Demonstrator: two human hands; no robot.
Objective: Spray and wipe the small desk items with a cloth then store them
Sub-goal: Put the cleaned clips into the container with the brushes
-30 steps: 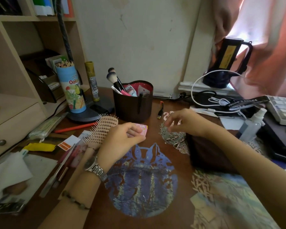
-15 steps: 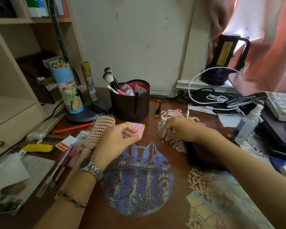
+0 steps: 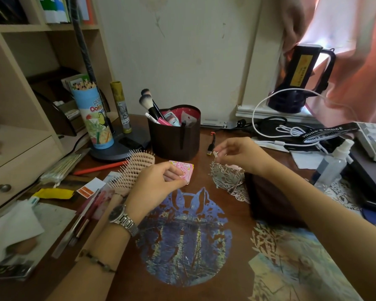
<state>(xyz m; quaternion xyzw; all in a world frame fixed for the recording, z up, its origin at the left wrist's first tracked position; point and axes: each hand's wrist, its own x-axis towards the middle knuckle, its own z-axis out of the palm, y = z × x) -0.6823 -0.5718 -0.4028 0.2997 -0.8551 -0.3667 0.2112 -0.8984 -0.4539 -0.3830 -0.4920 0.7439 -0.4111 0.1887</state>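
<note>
My right hand [image 3: 237, 156] pinches a small metal clip [image 3: 215, 154] between thumb and fingertips, a thin silver chain [image 3: 223, 169] hanging from it (its lower end blurs into the white paper cutout [image 3: 226, 181] on the desk, so I cannot tell where it ends). My left hand [image 3: 155, 185], a metal watch [image 3: 123, 218] on its wrist, grips a small pink card [image 3: 183, 171] by its near edge, fingers curled under and thumb on top; the card lies low over the brown desk [image 3: 122, 285], just in front of the dark brown organiser box [image 3: 175, 137]. That box stands upright against the wall and holds two makeup brushes [image 3: 147, 102] and some small packets. A beige hairbrush [image 3: 135, 168] lies bristles-up just beside my left hand, with a red pencil [image 3: 100, 168] behind it. A clear spray bottle [image 3: 334, 164] stands well to the right of my right hand, near the keyboard [image 3: 371, 137]. A dark brown pouch [image 3: 269, 203] sits under my right forearm. A tall blue tube of coloured pencils [image 3: 93, 118] stands on the lamp base [image 3: 117, 151] at the left.
</note>
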